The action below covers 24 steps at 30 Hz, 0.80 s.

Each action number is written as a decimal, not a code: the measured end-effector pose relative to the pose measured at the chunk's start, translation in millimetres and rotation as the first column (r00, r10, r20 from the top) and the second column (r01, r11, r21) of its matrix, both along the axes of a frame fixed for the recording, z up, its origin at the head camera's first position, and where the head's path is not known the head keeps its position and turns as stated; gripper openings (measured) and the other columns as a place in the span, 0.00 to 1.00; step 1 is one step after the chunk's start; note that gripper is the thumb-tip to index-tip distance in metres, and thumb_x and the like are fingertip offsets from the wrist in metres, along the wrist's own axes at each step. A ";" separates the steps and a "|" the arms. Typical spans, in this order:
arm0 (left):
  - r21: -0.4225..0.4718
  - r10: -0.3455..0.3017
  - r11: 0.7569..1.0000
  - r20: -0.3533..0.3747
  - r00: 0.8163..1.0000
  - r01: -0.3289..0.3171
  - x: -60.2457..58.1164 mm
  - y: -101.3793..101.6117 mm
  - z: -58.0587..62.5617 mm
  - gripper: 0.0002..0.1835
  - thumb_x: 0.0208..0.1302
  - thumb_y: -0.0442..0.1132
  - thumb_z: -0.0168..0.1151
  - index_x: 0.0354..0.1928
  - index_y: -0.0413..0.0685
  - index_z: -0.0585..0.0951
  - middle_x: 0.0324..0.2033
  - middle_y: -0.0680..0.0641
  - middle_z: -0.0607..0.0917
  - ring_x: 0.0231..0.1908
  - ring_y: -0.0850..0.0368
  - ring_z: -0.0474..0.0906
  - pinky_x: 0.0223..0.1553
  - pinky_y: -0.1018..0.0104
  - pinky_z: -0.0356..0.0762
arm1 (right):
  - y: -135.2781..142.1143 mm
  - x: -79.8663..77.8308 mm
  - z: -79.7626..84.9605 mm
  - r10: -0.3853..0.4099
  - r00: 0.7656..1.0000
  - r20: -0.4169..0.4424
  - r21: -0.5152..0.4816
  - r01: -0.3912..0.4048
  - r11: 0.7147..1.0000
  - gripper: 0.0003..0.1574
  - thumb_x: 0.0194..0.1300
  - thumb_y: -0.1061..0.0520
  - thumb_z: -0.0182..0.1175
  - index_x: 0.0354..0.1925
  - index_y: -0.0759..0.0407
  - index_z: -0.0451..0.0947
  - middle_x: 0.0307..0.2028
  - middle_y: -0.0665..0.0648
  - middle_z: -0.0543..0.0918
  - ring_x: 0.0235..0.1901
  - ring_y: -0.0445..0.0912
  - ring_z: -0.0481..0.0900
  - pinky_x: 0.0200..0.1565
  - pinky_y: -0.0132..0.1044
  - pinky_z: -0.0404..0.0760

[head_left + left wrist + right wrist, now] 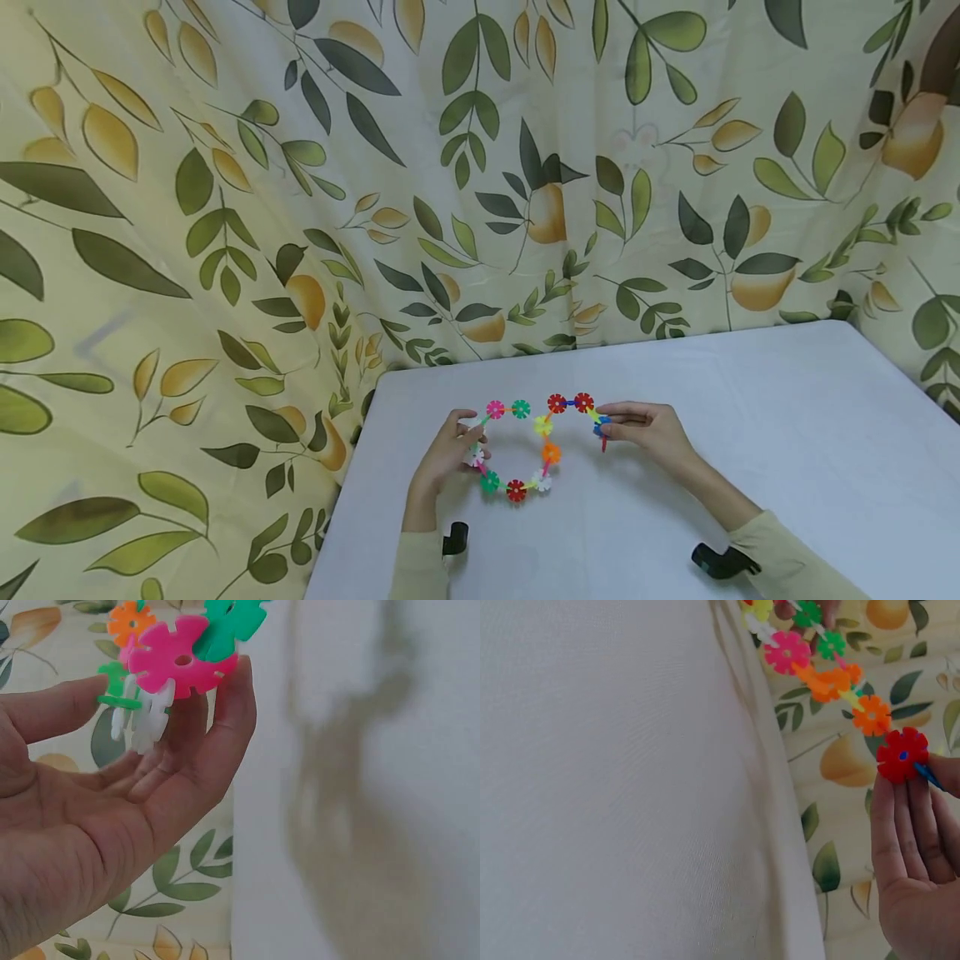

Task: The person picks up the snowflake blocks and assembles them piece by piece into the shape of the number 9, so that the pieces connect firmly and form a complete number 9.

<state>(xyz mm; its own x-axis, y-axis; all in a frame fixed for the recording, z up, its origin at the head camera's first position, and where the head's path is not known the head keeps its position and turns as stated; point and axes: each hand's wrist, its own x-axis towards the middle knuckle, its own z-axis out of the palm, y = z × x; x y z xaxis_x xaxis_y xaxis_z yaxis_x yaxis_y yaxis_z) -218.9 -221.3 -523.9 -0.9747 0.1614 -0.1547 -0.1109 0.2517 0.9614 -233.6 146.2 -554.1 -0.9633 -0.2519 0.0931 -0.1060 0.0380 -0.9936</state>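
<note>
A chain of colourful plastic snowflake discs hangs between my two hands, above the white table. Most of it curves in a loop with a red disc [516,491] at the bottom and an orange disc [552,453] on its right side. My left hand [444,454] pinches the loop's left side around white discs [151,718], thumb against a green disc [120,702]; a pink disc [180,660] lies near the fingertips. At the chain's right end, my right hand [652,429] pinches a blue disc [602,427], beside a red disc [902,754]. The fingers partly hide both held places.
The white tabletop [787,417] lies below the hands. Leaf-patterned curtains [480,208] hang behind the table and to its left. Black devices [723,561] sit at both wrists.
</note>
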 end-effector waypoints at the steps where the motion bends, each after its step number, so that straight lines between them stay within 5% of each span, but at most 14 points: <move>1: 0.008 0.018 1.000 0.007 1.000 -0.018 -2.1 1.3 0.3 0.28 0.80 0.41 0.57 0.72 0.38 0.62 0.46 0.35 0.79 0.37 0.45 0.88 0.36 0.46 0.88 | 1.8 0.4 -0.7 -0.003 1.000 0.006 -0.002 0.003 1.000 0.26 0.66 0.57 0.73 0.58 0.68 0.83 0.44 0.63 0.90 0.41 0.49 0.91 0.47 0.34 0.86; 7: 0.032 0.113 0.993 0.019 0.993 -0.113 -13.2 8.9 4.6 0.32 0.69 0.37 0.70 0.67 0.32 0.66 0.51 0.35 0.75 0.41 0.47 0.86 0.41 0.50 0.88 | 12.8 1.2 -1.2 -0.009 0.998 0.061 -0.009 0.010 1.000 0.30 0.67 0.58 0.72 0.63 0.68 0.79 0.44 0.65 0.88 0.41 0.47 0.91 0.47 0.34 0.86; 15: 0.032 0.241 0.970 -0.017 0.970 -0.240 -24.2 12.9 8.5 0.21 0.66 0.35 0.73 0.53 0.27 0.79 0.48 0.35 0.84 0.41 0.51 0.88 0.50 0.58 0.85 | 19.5 4.0 0.7 0.035 0.995 0.095 -0.042 -0.031 0.999 0.32 0.67 0.59 0.72 0.64 0.72 0.76 0.46 0.60 0.88 0.43 0.44 0.89 0.48 0.32 0.85; 19: 0.104 0.297 0.950 -0.018 0.955 -0.294 -33.8 18.3 8.2 0.15 0.68 0.38 0.71 0.46 0.32 0.81 0.39 0.40 0.88 0.40 0.52 0.88 0.49 0.62 0.85 | 19.1 4.8 1.0 0.034 0.993 0.114 -0.018 -0.032 0.999 0.31 0.65 0.58 0.74 0.61 0.70 0.77 0.45 0.58 0.89 0.44 0.44 0.89 0.49 0.32 0.84; 24: 0.214 0.318 0.925 0.018 0.948 -0.315 -47.9 29.4 9.4 0.12 0.69 0.40 0.70 0.45 0.41 0.80 0.41 0.39 0.86 0.43 0.47 0.89 0.41 0.55 0.85 | 16.2 7.3 0.9 0.030 0.994 0.104 0.092 -0.039 0.995 0.31 0.62 0.54 0.77 0.58 0.67 0.79 0.42 0.58 0.91 0.45 0.43 0.88 0.50 0.32 0.81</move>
<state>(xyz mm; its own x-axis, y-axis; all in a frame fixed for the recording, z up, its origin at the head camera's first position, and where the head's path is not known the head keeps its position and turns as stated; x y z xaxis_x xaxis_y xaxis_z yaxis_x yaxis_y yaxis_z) -266.7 -191.9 -514.5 -0.9825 -0.1286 -0.1345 -0.1352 -0.0033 0.9908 -226.3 162.4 -553.2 -0.9572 -0.2879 -0.0310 -0.0069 0.1297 -0.9915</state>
